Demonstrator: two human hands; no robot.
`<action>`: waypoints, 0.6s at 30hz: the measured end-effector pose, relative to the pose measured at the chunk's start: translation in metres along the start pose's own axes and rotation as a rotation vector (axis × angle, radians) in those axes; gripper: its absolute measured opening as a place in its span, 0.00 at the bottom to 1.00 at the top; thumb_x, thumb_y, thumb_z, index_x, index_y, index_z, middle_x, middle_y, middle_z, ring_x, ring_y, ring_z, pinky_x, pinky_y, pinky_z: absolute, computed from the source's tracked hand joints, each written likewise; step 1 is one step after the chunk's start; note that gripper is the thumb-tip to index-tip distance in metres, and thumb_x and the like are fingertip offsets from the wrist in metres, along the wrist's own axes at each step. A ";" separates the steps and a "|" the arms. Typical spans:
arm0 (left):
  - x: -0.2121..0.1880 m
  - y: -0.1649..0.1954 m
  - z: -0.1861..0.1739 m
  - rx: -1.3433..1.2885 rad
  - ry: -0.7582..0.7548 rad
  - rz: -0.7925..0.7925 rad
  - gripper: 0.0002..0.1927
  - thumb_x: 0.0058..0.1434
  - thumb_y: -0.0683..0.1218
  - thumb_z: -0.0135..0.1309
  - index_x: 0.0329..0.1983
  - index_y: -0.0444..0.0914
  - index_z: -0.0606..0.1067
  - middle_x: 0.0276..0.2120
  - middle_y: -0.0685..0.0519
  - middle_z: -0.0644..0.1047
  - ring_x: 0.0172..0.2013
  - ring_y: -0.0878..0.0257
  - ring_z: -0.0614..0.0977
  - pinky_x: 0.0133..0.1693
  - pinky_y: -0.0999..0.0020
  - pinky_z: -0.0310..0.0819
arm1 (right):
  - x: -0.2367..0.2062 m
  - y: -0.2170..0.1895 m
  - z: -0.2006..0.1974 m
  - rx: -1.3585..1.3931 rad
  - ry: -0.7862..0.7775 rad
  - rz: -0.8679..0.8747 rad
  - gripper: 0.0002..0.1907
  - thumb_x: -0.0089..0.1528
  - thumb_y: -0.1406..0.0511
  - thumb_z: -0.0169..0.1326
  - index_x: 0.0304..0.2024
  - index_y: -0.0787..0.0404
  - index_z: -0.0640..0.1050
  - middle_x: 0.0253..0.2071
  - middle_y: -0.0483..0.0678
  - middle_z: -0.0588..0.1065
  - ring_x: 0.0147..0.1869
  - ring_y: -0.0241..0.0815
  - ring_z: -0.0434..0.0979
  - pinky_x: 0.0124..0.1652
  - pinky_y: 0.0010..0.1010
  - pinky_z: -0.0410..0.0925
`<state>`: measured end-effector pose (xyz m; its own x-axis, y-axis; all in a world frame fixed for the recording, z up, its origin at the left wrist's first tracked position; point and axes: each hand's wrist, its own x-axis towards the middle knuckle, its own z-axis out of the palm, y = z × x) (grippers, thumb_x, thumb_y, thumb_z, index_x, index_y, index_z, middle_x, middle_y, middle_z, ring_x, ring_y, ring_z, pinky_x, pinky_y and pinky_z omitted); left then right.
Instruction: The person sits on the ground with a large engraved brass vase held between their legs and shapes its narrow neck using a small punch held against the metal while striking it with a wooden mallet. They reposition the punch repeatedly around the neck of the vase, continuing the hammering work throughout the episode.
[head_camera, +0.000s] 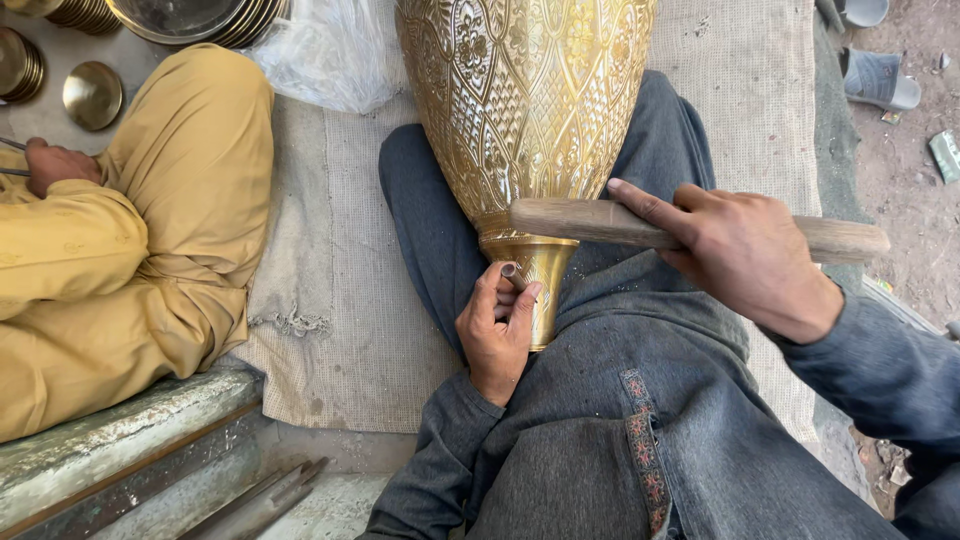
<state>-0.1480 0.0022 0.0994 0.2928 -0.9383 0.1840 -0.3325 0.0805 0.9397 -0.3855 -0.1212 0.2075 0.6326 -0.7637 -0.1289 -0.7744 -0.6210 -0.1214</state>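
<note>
A large engraved brass vase (525, 100) lies across my lap, its narrow foot pointing toward me. My left hand (495, 330) is shut on a small metal punch (513, 273), whose tip rests against the vase's foot. My right hand (745, 250) grips a wooden mallet handle (590, 220) held crosswise over the vase's neck, index finger stretched along the wood. I sit cross-legged in grey clothes on a woven mat (340, 300).
Another person in yellow clothes (130, 240) sits at the left, one hand (55, 165) holding a thin tool. Brass bowls and plates (90, 95) lie at top left beside a plastic bag (330, 50). Metal rods (265, 500) lie lower left; sandals (875, 75) top right.
</note>
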 end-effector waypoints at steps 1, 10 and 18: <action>0.000 -0.001 0.001 -0.006 -0.001 -0.013 0.21 0.65 0.40 0.62 0.59 0.33 0.71 0.35 0.50 0.82 0.33 0.65 0.86 0.33 0.73 0.84 | 0.000 -0.002 -0.006 0.159 0.110 -0.056 0.45 0.54 0.62 0.63 0.73 0.45 0.62 0.35 0.50 0.75 0.29 0.45 0.77 0.30 0.37 0.75; 0.002 -0.004 0.003 0.033 -0.002 0.011 0.25 0.63 0.42 0.64 0.62 0.32 0.71 0.32 0.51 0.80 0.31 0.65 0.84 0.33 0.72 0.84 | 0.002 -0.014 -0.048 0.025 -0.123 -0.124 0.41 0.60 0.55 0.56 0.75 0.41 0.60 0.36 0.45 0.80 0.27 0.37 0.79 0.30 0.29 0.75; 0.019 0.005 -0.003 -0.015 -0.157 -0.049 0.22 0.62 0.42 0.65 0.59 0.38 0.76 0.33 0.51 0.82 0.33 0.66 0.86 0.35 0.71 0.84 | -0.008 -0.003 -0.036 0.400 -0.064 -0.010 0.45 0.51 0.57 0.67 0.71 0.46 0.68 0.42 0.53 0.81 0.23 0.43 0.81 0.24 0.33 0.76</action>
<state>-0.1409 -0.0144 0.1084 0.1639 -0.9822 0.0918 -0.3073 0.0376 0.9509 -0.3888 -0.1200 0.2441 0.6496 -0.7374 -0.1851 -0.7100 -0.5013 -0.4945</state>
